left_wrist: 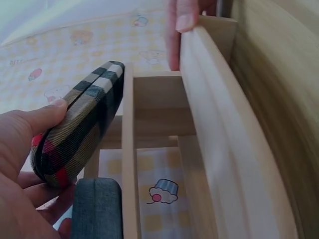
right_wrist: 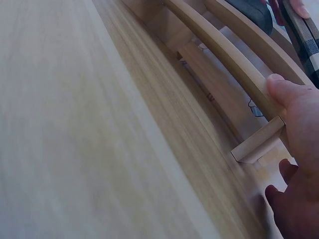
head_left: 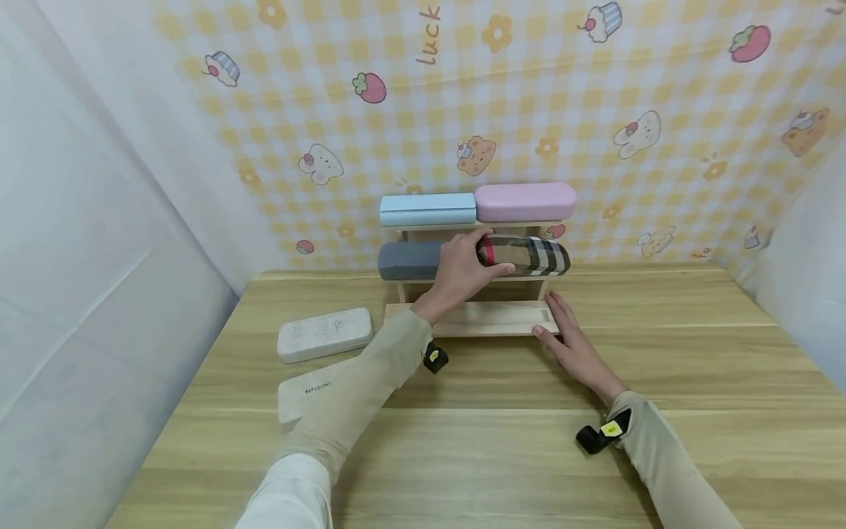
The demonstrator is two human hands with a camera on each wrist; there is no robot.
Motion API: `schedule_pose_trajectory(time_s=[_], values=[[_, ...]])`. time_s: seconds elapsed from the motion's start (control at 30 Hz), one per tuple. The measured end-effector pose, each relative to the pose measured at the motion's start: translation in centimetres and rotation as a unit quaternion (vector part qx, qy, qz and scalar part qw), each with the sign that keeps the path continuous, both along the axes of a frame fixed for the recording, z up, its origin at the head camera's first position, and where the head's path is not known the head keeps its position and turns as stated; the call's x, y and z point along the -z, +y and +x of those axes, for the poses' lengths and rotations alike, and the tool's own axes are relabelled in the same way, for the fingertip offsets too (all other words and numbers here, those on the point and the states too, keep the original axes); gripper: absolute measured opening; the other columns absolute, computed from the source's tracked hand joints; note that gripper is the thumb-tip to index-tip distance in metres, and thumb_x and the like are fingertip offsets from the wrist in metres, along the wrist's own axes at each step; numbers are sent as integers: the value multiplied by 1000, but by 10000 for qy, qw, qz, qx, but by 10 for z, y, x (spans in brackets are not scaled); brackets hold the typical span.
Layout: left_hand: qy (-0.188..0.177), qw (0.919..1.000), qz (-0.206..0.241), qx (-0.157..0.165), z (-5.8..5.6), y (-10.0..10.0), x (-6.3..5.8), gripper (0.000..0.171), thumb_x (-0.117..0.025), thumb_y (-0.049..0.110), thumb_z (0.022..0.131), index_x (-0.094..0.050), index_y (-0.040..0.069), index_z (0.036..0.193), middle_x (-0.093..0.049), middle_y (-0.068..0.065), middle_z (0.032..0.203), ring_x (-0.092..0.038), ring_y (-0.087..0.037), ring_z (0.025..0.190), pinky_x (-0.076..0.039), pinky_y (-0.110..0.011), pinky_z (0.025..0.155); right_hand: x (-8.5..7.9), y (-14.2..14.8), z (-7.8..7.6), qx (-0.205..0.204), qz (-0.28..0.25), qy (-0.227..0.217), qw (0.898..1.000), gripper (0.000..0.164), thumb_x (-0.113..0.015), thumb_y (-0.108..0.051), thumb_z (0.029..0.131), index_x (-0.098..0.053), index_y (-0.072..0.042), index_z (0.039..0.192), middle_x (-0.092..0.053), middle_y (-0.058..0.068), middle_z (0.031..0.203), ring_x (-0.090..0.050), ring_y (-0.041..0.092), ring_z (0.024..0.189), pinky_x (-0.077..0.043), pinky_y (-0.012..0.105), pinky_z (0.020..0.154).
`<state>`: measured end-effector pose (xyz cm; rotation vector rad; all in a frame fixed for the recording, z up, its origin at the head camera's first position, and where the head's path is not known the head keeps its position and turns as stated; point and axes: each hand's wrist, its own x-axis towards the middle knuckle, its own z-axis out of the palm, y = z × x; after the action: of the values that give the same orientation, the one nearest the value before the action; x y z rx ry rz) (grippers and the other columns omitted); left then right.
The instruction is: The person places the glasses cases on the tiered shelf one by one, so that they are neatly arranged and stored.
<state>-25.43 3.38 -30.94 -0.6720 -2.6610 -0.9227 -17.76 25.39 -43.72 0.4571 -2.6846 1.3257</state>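
My left hand [head_left: 460, 266] grips the left end of a plaid glasses case [head_left: 537, 255], thumb on its near side and fingers round the far side. The case lies along the right half of the middle level of a wooden tiered rack [head_left: 492, 318]; in the left wrist view it is tilted, close over the shelf edge. Beside it on that level sits a grey-blue glasses case [head_left: 408, 261], partly hidden by my left hand. My right hand [head_left: 580, 356] holds the right end of the bottom shelf, thumb [right_wrist: 284, 90] on the front edge and fingers along the end.
On the top level stand a light blue glasses case [head_left: 428, 211] and a pink one [head_left: 526, 202]. Two white glasses cases, one patterned [head_left: 324, 336] and one lettered [head_left: 307, 391], lie left of the rack on the wooden table [head_left: 476, 455]. A checked cloth [head_left: 423, 117] hangs behind.
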Motion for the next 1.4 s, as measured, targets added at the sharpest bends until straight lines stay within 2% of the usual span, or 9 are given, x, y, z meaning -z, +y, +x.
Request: schedule_pose_trajectory(time_s=[0.13, 0.27, 0.4, 0.6, 0.8, 0.97, 1.17, 1.4], values=[[-309, 9995, -59, -34, -1, 2, -5, 72, -76, 47, 73, -54, 11, 131, -62, -2, 96, -46, -23, 111, -33, -41, 93, 0, 1, 0, 16, 24, 17, 10000, 69, -49, -28, 97, -10, -6, 150, -3, 18, 153, -4, 35, 139, -13, 61, 103], [-498, 9985, -183, -117, -4, 1, -6, 69, -76, 47, 73, -55, 13, 129, -62, -2, 100, -42, -24, 114, -32, -40, 91, 0, 1, -1, 0, 29, -12, 10000, 69, -49, -29, 97, -10, -6, 150, -3, 18, 153, -4, 35, 139, -13, 61, 103], [-558, 9981, -259, -97, -6, 0, -5, 67, -75, 48, 73, -57, 14, 127, -62, -2, 102, -42, -23, 114, -30, -42, 92, 0, 1, -1, -19, 8, -11, 10000, 69, -49, -28, 97, -10, -7, 150, -3, 18, 153, -4, 35, 139, -14, 61, 102], [-555, 9977, -399, 19, -11, -2, -5, 67, -75, 50, 72, -57, 13, 126, -61, -1, 113, -43, -22, 115, -24, -44, 102, 1, 1, -1, -13, -6, 72, 10000, 68, -50, -27, 97, -10, -9, 150, -3, 16, 154, -5, 35, 139, -15, 61, 102], [-747, 9966, -344, 80, -14, -2, -7, 66, -75, 47, 73, -57, 12, 126, -61, -1, 107, -45, -21, 113, -27, -41, 102, 1, 1, -1, -36, -32, 53, 10000, 69, -50, -27, 97, -10, -9, 150, -3, 18, 153, -5, 35, 139, -14, 61, 102], [-714, 9964, -446, 54, -15, 0, -8, 65, -74, 47, 74, -57, 12, 126, -62, -1, 105, -48, -21, 110, -29, -41, 100, 1, 1, -2, -22, -26, 41, 10000, 69, -50, -26, 97, -10, -8, 150, -3, 18, 153, -5, 35, 138, -15, 61, 102], [-735, 9954, -596, 159, -16, 2, -9, 66, -73, 49, 74, -57, 11, 125, -61, 2, 90, -53, -16, 96, -28, -44, 101, 1, 1, 0, -8, -26, -3, 10000, 69, -50, -27, 97, -9, -8, 150, -3, 18, 153, -5, 35, 138, -15, 61, 102], [-917, 9930, -712, 231, -18, 3, -8, 66, -72, 49, 76, -55, 10, 127, -62, 2, 95, -55, -15, 90, -21, -46, 104, 0, 1, -1, -6, 8, -1, 10000, 69, -50, -27, 97, -9, -9, 150, -3, 18, 153, -5, 35, 138, -16, 61, 102]])
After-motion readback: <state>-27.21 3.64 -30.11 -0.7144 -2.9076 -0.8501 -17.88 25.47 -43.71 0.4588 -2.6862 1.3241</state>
